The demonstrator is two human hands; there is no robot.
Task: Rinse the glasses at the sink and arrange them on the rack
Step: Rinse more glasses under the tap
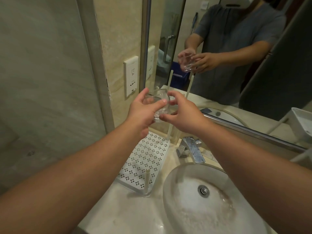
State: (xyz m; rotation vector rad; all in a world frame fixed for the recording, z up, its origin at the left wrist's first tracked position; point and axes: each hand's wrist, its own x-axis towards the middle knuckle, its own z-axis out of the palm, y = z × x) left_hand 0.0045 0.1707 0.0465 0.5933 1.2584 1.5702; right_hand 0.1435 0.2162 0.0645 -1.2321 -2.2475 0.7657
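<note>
A clear drinking glass is held up in the air above the white perforated rack, tilted with its base toward me. My left hand grips it from the left, thumb across its side. My right hand reaches in from the right, with its fingertips curled against the glass's right side and base. The rack stands on the counter left of the round sink, with white upright posts at its corners. The rack's lower shelf holds nothing that I can see.
A chrome tap stands behind the sink; no water runs from it. A mirror fills the wall behind and reflects me with the glass. A wall socket sits left of the mirror. A white dish is at the right edge.
</note>
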